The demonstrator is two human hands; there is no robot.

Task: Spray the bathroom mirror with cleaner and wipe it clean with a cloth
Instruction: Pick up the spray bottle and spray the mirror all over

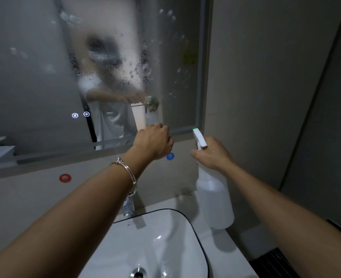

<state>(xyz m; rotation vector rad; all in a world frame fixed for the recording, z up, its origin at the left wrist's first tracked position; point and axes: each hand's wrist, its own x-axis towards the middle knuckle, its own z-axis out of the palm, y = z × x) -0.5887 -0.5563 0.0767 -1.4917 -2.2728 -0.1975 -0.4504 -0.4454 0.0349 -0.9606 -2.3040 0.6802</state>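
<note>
The bathroom mirror (35, 77) fills the upper left and carries spray droplets and foamy patches, thickest around its middle. My right hand (211, 155) grips the neck of a translucent white spray bottle (213, 199). The bottle's white trigger head with a green nozzle tip (194, 128) points up toward the mirror's lower right corner, and its base is close to the countertop. My left hand (153, 141), with a silver bangle on the wrist, is stretched to the mirror's lower edge with fingers curled; nothing shows in it. No cloth is in view.
A white basin (193, 227) with a black rim and a chrome tap (128, 206) sits below my arms. Red (65, 178) and blue (170, 156) round stickers are on the wall under the mirror. Two lit touch icons (81, 114) glow on the glass. A plain wall stands to the right.
</note>
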